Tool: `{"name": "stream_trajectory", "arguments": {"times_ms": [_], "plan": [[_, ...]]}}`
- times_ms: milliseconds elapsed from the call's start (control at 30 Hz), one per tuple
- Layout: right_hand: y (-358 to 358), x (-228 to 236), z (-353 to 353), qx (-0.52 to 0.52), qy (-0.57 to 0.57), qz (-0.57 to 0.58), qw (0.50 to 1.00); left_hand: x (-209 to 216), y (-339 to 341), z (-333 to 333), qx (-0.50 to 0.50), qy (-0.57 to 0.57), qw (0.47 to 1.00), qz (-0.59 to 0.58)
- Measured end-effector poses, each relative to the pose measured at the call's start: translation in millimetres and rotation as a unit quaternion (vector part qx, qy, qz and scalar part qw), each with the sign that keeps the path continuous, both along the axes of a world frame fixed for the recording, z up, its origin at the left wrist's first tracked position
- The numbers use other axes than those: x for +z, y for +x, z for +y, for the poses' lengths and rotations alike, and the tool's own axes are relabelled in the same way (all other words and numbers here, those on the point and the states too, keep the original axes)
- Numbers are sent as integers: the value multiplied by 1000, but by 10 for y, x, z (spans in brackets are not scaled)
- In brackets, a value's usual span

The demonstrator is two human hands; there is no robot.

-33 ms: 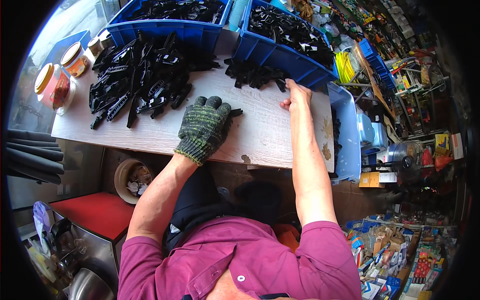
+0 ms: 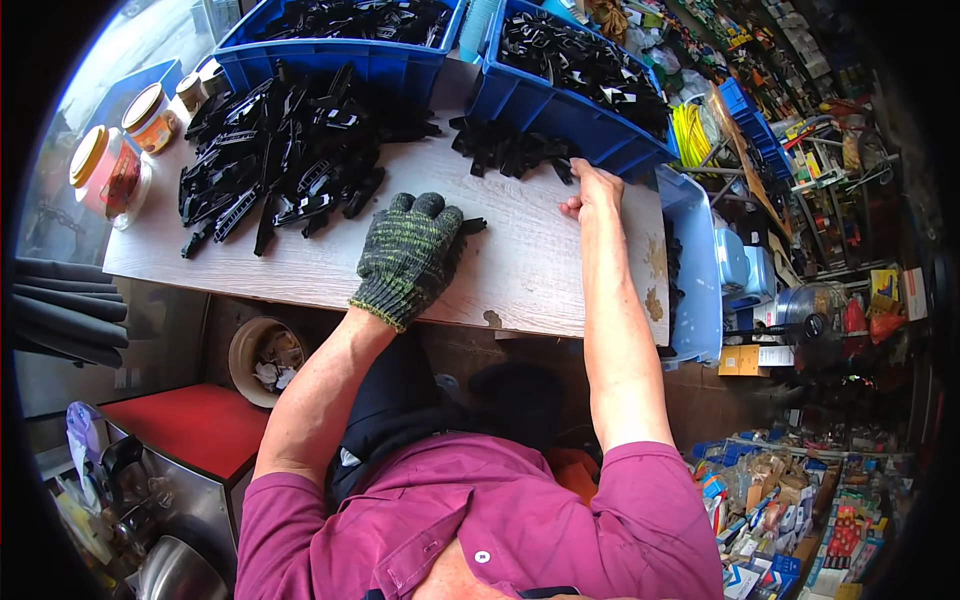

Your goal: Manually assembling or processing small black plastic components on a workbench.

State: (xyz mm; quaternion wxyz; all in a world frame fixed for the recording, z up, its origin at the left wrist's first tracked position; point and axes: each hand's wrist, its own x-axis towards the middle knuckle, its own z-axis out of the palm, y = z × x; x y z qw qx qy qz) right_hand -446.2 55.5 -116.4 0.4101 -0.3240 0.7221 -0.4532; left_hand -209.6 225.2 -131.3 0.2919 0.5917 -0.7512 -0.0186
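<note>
My left hand (image 2: 405,255), in a green-grey knit glove, lies palm down on the wooden table (image 2: 540,270). It covers a black plastic part (image 2: 472,226) whose end sticks out at the right. My bare right hand (image 2: 592,192) rests at the table's far right with its fingers curled. Its fingertips touch the edge of a small pile of black parts (image 2: 505,150); whether it grips one is hidden. A big heap of black plastic parts (image 2: 285,160) spreads over the table to the left of the gloved hand.
Two blue bins (image 2: 330,60) (image 2: 570,125) full of black parts stand at the table's back. Jars with orange lids (image 2: 105,170) sit at far left. A light blue tub (image 2: 695,290) hangs off the right edge. A bucket (image 2: 262,360) and a red stool (image 2: 190,425) are below.
</note>
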Motion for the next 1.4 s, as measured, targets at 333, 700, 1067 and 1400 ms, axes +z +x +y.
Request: {"name": "stream_trajectory", "arguments": {"times_ms": [333, 700, 1067, 1400], "plan": [[-160, -116, 116, -10, -86, -94, 992, -47, 4, -37, 5, -79, 993, 86], [11, -81, 1253, 198, -122, -241, 942, -243, -387, 53, -42, 20, 896, 441], [284, -189, 1585, 225, -168, -213, 936, -105, -571, -42, -43, 196, 815, 544], [308, -231, 1594, 258, -189, -103, 942, -95, -589, -17, 14, 205, 807, 554]]}}
